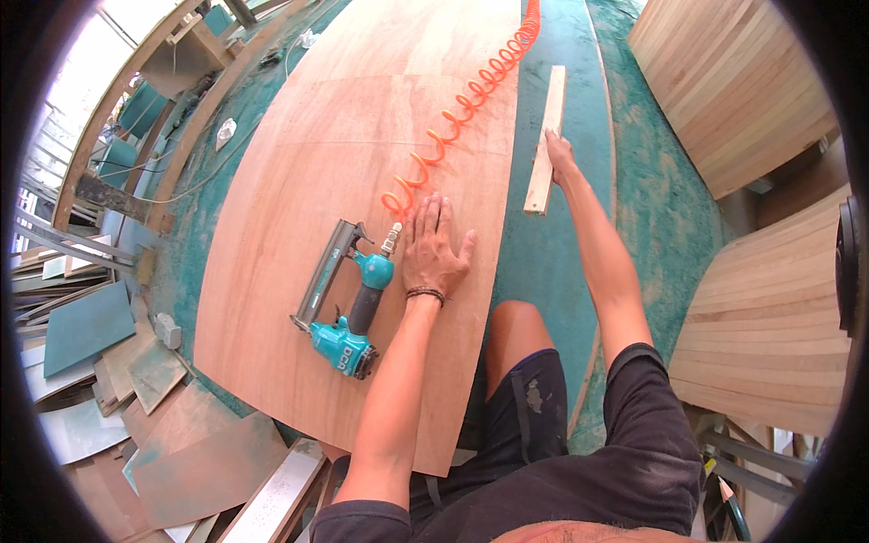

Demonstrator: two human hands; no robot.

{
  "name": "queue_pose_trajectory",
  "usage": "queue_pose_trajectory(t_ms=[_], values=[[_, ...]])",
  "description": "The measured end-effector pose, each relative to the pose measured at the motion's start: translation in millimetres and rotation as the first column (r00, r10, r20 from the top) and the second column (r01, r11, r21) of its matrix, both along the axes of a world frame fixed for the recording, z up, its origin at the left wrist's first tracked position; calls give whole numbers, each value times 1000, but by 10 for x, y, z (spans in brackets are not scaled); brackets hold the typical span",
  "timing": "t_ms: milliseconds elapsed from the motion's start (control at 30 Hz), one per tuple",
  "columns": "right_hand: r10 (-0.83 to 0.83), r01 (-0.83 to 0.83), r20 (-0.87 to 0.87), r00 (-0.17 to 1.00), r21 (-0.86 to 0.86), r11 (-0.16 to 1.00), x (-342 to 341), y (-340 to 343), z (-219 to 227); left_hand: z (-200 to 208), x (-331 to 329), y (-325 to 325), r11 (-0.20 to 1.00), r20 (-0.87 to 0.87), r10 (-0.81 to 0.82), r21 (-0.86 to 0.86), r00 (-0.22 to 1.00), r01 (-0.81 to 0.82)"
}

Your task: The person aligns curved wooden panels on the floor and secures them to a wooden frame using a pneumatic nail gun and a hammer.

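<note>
The left hand point(434, 253) lies flat on a big plywood sheet point(299, 226). Its fingers are out straight, with the thumb apart, and I can see nothing in it. What its palm covers is hidden. The right hand point(562, 156) is curled around a thin wooden strip point(541, 163), between 1 and 2 o'clock from the left hand. Some of its fingers are hard to see. The strip is over a long blue-green surface point(529, 262), but I cannot tell if it touches it.

A blue-green nail gun point(339, 299) lies on its side on the plywood, at 8 o'clock from the left hand and just beside it. A curly orange air hose point(471, 100) meets the silver plug point(391, 239) on the gun. The hose goes off toward 1 o'clock and is cut off at the top edge, so its far end is out of sight. The plywood is cut off there too.

Two stacks of wood panels point(769, 317) stand at 2 and 4 o'clock, partly lost past the round rim. A black thing point(848, 267) at 3 o'clock is too cut off to name. At 8 o'clock, board scraps point(208, 466) cover each other in a messy heap.
</note>
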State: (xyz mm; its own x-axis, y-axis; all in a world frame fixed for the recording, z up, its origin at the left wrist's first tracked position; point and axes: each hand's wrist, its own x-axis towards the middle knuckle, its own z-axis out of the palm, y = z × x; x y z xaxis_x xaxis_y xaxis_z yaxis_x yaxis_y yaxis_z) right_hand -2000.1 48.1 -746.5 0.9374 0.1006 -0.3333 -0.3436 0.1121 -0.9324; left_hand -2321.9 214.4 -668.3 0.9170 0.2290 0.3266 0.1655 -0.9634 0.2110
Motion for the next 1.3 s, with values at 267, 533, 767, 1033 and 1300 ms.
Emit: queue_pose_trajectory(t_ms=[267,533,767,1033,1300], values=[[29,34,328,944,-186,982,293,403,173,14,17,-22,999,41,-23,-30,999,24],[114,-51,313,943,-202,978,282,368,209,4,18,-20,999,59,-17,-31,998,19],[101,-38,300,949,-212,977,318,335,235,7,31,-42,999,48,-21,-49,999,23],[95,-16,308,947,-250,968,240,377,284,-27,21,-23,999,61,-4,-43,998,7],[113,-37,318,941,-237,971,185,422,300,-29,1,-8,998,54,6,-55,999,-3]])
